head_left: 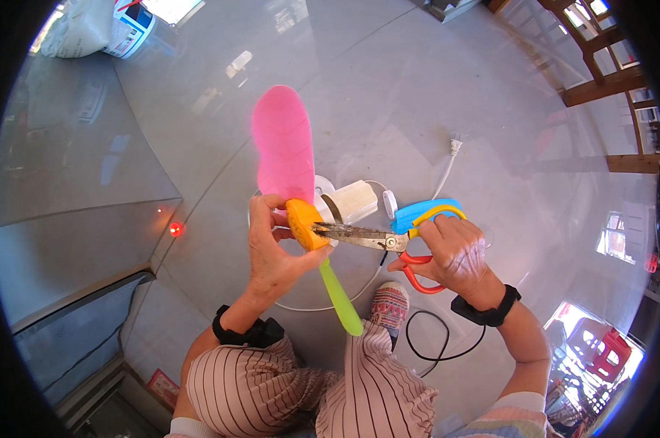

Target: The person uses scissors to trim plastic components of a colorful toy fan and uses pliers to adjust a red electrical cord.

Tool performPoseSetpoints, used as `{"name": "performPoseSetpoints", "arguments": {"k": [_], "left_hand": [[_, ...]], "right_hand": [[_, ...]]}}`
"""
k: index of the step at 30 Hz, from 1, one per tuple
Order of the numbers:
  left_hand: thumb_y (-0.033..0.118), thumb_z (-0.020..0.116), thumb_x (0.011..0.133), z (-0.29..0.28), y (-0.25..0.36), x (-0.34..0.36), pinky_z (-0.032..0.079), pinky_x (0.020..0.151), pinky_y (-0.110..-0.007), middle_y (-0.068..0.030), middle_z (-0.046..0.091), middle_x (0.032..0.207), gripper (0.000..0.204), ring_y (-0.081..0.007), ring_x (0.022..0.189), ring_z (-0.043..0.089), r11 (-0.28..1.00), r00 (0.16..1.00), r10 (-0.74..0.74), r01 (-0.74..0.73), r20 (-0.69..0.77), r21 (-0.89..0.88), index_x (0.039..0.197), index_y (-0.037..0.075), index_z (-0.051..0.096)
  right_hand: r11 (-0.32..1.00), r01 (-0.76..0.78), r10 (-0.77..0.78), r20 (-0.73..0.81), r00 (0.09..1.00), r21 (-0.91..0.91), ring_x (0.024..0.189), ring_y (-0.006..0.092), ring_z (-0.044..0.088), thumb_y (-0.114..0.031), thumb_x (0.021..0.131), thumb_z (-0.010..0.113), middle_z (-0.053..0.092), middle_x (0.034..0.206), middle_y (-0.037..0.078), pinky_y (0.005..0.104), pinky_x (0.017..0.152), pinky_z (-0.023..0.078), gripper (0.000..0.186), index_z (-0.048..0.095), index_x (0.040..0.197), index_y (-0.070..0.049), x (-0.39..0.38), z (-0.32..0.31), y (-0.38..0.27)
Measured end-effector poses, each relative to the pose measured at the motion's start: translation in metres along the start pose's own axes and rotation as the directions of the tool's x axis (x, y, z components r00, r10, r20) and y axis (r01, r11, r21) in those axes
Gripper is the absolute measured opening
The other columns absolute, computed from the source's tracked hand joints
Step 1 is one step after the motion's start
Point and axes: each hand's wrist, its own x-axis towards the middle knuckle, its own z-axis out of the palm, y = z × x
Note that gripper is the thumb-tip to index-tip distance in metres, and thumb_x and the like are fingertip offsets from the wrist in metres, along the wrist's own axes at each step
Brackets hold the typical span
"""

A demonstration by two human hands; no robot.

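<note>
My left hand (271, 252) grips the orange hub (300, 219) of a small fan rotor, thumb on one side and fingers on the other. A pink blade (282, 139) points up from the hub and a green blade (341, 299) points down. My right hand (450, 252) is closed round the yellow and red handles of a pair of scissors (388, 239). The scissors' dark, worn tips touch the middle of the hub. Behind the scissors shows a blue blade (425, 212); whether it joins the hub cannot be seen. A white cylindrical motor housing (355, 201) is just beyond the hub.
A white cord with a plug (455, 142) lies on the grey tiled floor. Near my foot (390, 303) loops a black cable (447, 336). A white bucket (131, 33) with a bag stands far left. A red light (175, 229) glows at left. Wooden furniture (607, 84) stands far right.
</note>
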Motion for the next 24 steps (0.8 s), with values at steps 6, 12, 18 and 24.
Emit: {"name": "performPoseSetpoints", "arguments": {"k": [6, 12, 18, 24], "left_hand": [[0.007, 0.077, 0.054, -0.006, -0.002, 0.002, 0.049, 0.063, -0.023, -0.0049, 0.044, 0.097, 0.059, -0.0126, 0.076, 0.053, 1.0, 0.998, 0.004, -0.003, 0.058, -0.029, 0.104, 0.004, 0.046], [0.008, 0.078, 0.053, -0.011, 0.0, 0.004, 0.049, 0.065, -0.022, -0.0045, 0.044, 0.098, 0.059, -0.0119, 0.076, 0.054, 0.998, 0.996, -0.008, 0.014, 0.094, -0.067, 0.104, 0.005, 0.048], [0.008, 0.078, 0.051, -0.014, -0.002, 0.006, 0.05, 0.067, -0.022, -0.0038, 0.044, 0.098, 0.06, -0.0119, 0.077, 0.055, 0.993, 0.986, -0.028, 0.046, 0.162, -0.108, 0.105, 0.004, 0.05], [0.007, 0.078, 0.051, -0.015, -0.006, 0.006, 0.05, 0.069, -0.023, -0.0034, 0.044, 0.097, 0.059, -0.0123, 0.079, 0.055, 0.984, 0.982, -0.07, 0.097, 0.177, -0.152, 0.104, 0.004, 0.051]], "right_hand": [[0.994, 0.044, -0.045, -0.006, 0.999, -0.096, 0.05, 0.0166, 0.045, -0.055, 0.057, 0.071, 0.04, 0.059, 0.003, 0.0299, 0.045, 0.035, 0.053, 0.05, 0.07, -0.008, 0.001, 0.002, 0.003], [0.982, 0.098, -0.104, -0.027, 0.994, -0.159, 0.049, 0.0155, 0.044, -0.055, 0.059, 0.07, 0.039, 0.057, 0.003, 0.0287, 0.043, 0.033, 0.051, 0.048, 0.067, -0.009, 0.002, 0.002, 0.005], [0.982, 0.182, -0.179, 0.077, 0.981, -0.04, 0.045, 0.016, 0.045, -0.055, 0.063, 0.068, 0.04, 0.054, 0.003, 0.0285, 0.041, 0.036, 0.05, 0.051, 0.071, -0.008, 0.012, -0.002, 0.02], [0.976, 0.195, -0.211, 0.191, 0.959, 0.096, 0.044, 0.0168, 0.052, -0.056, 0.066, 0.067, 0.05, 0.053, 0.004, 0.0284, 0.039, 0.04, 0.053, 0.054, 0.08, -0.006, 0.025, -0.012, 0.025]]}}
